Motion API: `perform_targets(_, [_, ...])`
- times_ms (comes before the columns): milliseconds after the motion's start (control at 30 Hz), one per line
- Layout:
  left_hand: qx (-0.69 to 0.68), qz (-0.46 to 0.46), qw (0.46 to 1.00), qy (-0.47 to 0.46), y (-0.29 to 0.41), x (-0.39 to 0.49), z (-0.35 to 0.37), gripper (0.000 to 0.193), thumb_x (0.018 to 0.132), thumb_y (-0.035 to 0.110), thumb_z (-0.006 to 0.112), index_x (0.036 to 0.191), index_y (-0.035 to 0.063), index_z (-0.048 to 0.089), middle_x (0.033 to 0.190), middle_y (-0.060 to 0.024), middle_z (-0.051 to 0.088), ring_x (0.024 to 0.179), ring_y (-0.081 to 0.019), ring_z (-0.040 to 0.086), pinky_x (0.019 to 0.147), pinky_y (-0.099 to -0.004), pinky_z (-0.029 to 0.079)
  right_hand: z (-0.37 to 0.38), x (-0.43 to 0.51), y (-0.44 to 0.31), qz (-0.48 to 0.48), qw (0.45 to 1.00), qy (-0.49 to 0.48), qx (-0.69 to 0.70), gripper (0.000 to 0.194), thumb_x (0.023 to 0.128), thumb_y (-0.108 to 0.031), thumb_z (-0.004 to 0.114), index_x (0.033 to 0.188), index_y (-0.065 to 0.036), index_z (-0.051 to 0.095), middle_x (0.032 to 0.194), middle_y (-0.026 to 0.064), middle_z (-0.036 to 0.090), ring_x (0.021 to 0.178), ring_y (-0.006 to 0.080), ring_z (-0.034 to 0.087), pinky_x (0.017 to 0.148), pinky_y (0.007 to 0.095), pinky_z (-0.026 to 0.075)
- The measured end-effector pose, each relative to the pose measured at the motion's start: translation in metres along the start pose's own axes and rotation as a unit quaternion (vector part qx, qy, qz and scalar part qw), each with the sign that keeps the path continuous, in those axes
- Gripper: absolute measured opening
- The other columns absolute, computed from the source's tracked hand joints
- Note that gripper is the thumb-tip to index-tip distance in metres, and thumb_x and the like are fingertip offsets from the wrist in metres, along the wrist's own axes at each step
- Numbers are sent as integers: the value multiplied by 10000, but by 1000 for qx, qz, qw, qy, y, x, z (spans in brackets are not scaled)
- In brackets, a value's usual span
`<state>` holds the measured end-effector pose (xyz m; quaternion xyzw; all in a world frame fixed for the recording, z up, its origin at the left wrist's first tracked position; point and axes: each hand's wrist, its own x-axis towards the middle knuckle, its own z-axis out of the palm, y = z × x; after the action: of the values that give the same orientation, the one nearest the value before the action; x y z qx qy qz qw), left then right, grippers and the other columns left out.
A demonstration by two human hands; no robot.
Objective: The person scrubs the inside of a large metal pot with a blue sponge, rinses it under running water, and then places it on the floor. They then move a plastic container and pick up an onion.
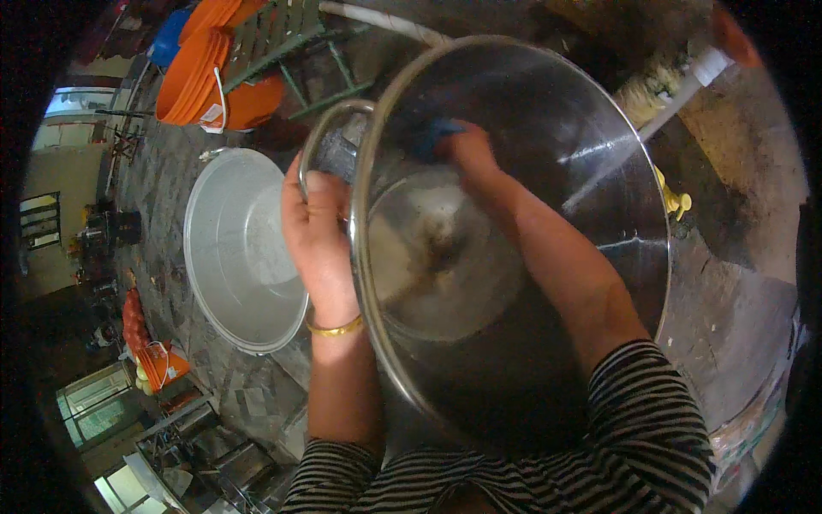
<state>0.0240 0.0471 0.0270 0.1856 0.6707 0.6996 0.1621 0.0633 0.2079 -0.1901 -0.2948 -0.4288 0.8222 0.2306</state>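
Note:
A large, shiny metal pot is tilted before me, its wide mouth towards my body. My left hand is closed around the metal loop handle on the pot's left side; a gold-coloured bangle circles that wrist. Deep inside the pot, my right hand presses a blue cloth or scrubbing pad near the far inner wall. That hand is blurred, and its fingers are partly hidden. On the round pot bottom lies a brownish patch of residue or murky liquid.
A pale metal basin stands on the tiled floor at left. Beyond it are stacked orange buckets and a green slatted chair or bench. A white pipe runs behind the pot at right, above a yellow object.

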Motion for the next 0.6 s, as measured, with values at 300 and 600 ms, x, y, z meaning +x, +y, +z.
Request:
perform_targets(300, [16,19,1000,-9,-2,-1,1,323,956,199,463,1209,-2,474,721,63,430,641,-22,355,560,-173,298,66,-149,112,-131,497,-589,-623,338,727,-131,536,1055,-120,613,999,147,625,943,322,598,810,443,470])
perform_targets(600, [-59,-18,998,4,-1,5,-10,328,948,172,465,1213,-22,453,714,38,445,624,-39,372,555,-189,314,-152,-103,115,-106,522,-216,-818,372,817,-211,500,1173,-119,557,1221,156,515,1045,347,548,910,478,423])
